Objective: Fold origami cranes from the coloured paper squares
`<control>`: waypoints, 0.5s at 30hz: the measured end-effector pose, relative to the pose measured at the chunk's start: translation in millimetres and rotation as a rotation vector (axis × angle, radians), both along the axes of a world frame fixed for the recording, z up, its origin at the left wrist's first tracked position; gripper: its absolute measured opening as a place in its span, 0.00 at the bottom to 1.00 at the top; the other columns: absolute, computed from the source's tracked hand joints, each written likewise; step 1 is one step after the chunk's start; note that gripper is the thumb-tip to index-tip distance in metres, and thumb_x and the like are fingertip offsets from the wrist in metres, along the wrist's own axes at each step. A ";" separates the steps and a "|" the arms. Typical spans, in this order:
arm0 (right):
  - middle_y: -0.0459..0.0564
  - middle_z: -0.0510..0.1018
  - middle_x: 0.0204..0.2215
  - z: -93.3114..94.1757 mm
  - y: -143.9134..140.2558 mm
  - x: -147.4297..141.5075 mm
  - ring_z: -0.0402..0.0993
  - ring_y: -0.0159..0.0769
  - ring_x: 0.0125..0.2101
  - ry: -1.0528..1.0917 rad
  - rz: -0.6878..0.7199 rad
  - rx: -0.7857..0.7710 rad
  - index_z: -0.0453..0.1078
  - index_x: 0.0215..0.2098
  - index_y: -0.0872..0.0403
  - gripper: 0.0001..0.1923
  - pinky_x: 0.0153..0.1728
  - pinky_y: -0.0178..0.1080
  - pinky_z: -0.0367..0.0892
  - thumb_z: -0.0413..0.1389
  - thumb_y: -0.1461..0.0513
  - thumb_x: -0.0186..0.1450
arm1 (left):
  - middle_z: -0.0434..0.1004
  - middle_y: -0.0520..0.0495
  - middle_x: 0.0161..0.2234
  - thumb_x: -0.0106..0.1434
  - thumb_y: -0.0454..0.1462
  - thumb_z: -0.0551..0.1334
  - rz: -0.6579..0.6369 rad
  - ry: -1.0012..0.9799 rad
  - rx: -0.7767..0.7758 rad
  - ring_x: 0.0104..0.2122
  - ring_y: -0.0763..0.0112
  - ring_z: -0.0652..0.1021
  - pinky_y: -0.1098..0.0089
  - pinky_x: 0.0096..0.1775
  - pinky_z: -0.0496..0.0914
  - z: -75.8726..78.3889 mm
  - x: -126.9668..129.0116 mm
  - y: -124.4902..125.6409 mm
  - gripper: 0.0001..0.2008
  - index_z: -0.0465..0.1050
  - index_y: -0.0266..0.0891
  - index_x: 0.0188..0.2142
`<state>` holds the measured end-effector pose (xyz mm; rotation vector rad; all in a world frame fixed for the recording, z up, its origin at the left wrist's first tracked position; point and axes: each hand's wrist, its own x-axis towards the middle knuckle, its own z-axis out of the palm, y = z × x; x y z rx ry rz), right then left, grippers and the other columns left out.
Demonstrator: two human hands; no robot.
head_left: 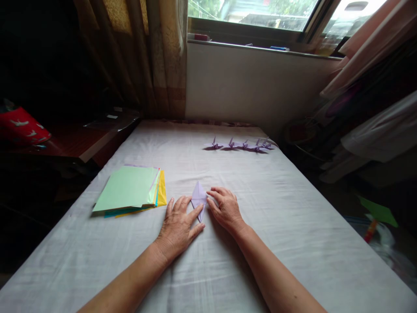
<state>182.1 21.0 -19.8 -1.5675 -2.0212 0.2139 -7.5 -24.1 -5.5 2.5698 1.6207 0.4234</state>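
Note:
A lilac sheet of origami paper (198, 196), folded into a narrow diamond, lies flat on the white cloth between my hands. My left hand (177, 224) rests palm down at its left, fingers spread, with the index fingertip on the lower part of the diamond. On the other side, my right hand (225, 207) touches down beside the diamond's right edge. Its fingers are slightly curled and apart, with nothing between them. Both hands leave the top point of the paper uncovered.
A stack of coloured paper (128, 189), pale green on top, lies to the left. Several folded purple paper cranes (231, 144) stand in a row near the far right edge. A red container (24, 126) is on a dark wooden table (81, 141) at left. Clothes hang at right.

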 end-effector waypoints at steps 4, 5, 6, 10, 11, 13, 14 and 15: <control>0.51 0.77 0.50 -0.2 1.0 2.7 0.69 0.45 0.53 -0.047 0.042 -0.007 0.77 0.45 0.46 0.11 0.52 0.48 0.61 0.58 0.60 0.64 | 0.72 0.44 0.52 0.68 0.41 0.58 -0.045 -0.073 -0.002 0.53 0.59 0.71 0.49 0.60 0.58 7.3 0.7 7.5 0.21 0.67 0.49 0.59; 0.51 0.77 0.50 -1.0 2.8 3.4 0.68 0.45 0.53 -0.047 0.046 -0.004 0.77 0.45 0.46 0.11 0.52 0.48 0.61 0.59 0.60 0.64 | 0.73 0.44 0.51 0.68 0.40 0.57 -0.064 -0.074 -0.009 0.51 0.60 0.72 0.49 0.59 0.59 9.5 -1.3 10.5 0.19 0.68 0.49 0.59; 0.51 0.77 0.50 -2.1 4.6 4.1 0.68 0.45 0.54 -0.045 0.050 -0.001 0.77 0.45 0.46 0.11 0.52 0.48 0.61 0.58 0.60 0.64 | 0.74 0.45 0.50 0.69 0.40 0.56 -0.091 -0.064 -0.013 0.50 0.61 0.72 0.50 0.58 0.60 11.6 -3.6 13.2 0.19 0.68 0.50 0.58; 0.51 0.77 0.50 -7.0 8.8 6.9 0.69 0.45 0.54 -0.031 0.065 0.009 0.77 0.46 0.46 0.12 0.53 0.48 0.61 0.58 0.61 0.65 | 0.75 0.46 0.51 0.69 0.36 0.54 -0.164 -0.022 -0.003 0.50 0.62 0.74 0.48 0.59 0.58 18.5 -12.2 19.4 0.21 0.65 0.51 0.60; 0.51 0.77 0.50 -7.9 9.1 7.2 0.69 0.44 0.53 -0.028 0.069 0.013 0.77 0.46 0.46 0.12 0.53 0.47 0.61 0.58 0.61 0.65 | 0.76 0.46 0.49 0.69 0.35 0.54 -0.174 -0.019 -0.004 0.48 0.62 0.74 0.48 0.59 0.59 19.8 -13.9 20.8 0.23 0.62 0.50 0.62; 0.50 0.77 0.50 -9.3 9.3 7.2 0.69 0.44 0.53 -0.028 0.074 0.030 0.77 0.46 0.45 0.12 0.53 0.47 0.61 0.57 0.61 0.65 | 0.78 0.46 0.46 0.69 0.34 0.54 -0.181 -0.017 -0.004 0.45 0.63 0.76 0.51 0.56 0.63 22.1 -16.6 25.9 0.26 0.56 0.46 0.65; 0.50 0.77 0.50 -9.9 9.3 6.9 0.69 0.43 0.53 -0.031 0.077 0.043 0.77 0.45 0.44 0.12 0.53 0.47 0.61 0.57 0.62 0.65 | 0.79 0.45 0.45 0.68 0.34 0.55 -0.178 -0.018 0.007 0.44 0.63 0.76 0.53 0.55 0.65 23.0 -17.6 30.3 0.26 0.56 0.43 0.65; 0.50 0.77 0.50 -10.4 9.3 6.4 0.69 0.43 0.53 -0.037 0.079 0.056 0.77 0.45 0.44 0.12 0.53 0.46 0.61 0.57 0.62 0.65 | 0.79 0.44 0.45 0.68 0.35 0.55 -0.167 -0.018 0.029 0.45 0.62 0.76 0.56 0.53 0.67 23.6 -18.2 35.9 0.26 0.58 0.42 0.65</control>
